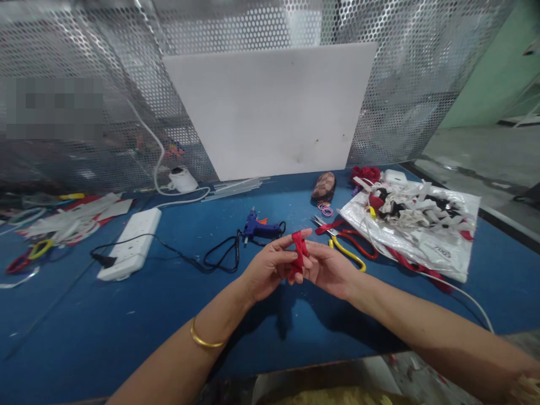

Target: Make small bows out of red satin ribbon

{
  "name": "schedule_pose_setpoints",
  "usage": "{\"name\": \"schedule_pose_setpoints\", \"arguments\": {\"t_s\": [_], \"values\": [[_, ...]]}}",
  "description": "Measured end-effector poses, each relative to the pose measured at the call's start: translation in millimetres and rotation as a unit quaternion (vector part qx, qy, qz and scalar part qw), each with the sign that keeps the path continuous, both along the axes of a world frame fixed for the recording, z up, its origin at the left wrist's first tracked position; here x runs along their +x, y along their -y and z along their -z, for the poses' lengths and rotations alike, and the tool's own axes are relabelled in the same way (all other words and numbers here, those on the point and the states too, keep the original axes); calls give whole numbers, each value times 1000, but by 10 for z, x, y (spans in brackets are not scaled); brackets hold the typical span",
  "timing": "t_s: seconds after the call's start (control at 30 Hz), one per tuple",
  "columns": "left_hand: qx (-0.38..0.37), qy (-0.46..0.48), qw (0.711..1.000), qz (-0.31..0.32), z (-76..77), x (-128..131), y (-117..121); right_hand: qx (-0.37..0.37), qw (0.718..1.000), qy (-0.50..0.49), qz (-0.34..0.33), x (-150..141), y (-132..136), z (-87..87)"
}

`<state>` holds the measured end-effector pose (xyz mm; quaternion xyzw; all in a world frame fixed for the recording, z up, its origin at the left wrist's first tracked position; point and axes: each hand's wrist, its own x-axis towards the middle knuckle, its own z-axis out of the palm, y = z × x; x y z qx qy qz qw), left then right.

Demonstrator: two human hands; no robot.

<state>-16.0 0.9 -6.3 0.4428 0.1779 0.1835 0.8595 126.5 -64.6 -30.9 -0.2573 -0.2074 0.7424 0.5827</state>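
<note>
A red ribbon [300,250] is wound around the fingers of my left hand [272,263], which holds it above the blue table. From the right, my right hand [331,265] meets it, its fingers closed on the ribbon's side. Some fingertips of both hands are hidden behind the ribbon and each other. Just beyond my hands lie scissors [350,251] with a red and a yellow handle. To the left of them sits a blue glue gun [262,228] with an orange trigger.
A white power strip [137,239] with a black plug and cord lies left. At right, a plastic bag [447,256] carries fabric scraps. A checkered pouch [324,187] and glue sticks [236,188] lie at the back, before a white board [278,112]. More scissors [29,257] rest far left.
</note>
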Motion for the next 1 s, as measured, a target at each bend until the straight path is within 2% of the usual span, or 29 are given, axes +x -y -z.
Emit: {"name": "schedule_pose_setpoints", "arguments": {"t_s": [0.23, 0.43, 0.53, 0.67, 1.0], "values": [[-8, 33, 999, -4, 47, 7, -5, -7, 998, 25, 49, -17, 6, 24], [-15, 61, 997, -44, 68, 18, -1, -13, 993, 48, 110, -31, 22, -6], [-9, 65, 996, -59, 74, 31, 3, 8, 984, 84, 158, -20, 19, -53], [10, 46, 996, -76, 74, 53, 23, 67, 956, 177, 226, 23, 11, -131], [103, -52, 989, -95, -6, 65, 74, 199, 861, 374, 281, 130, -5, -171]]}}
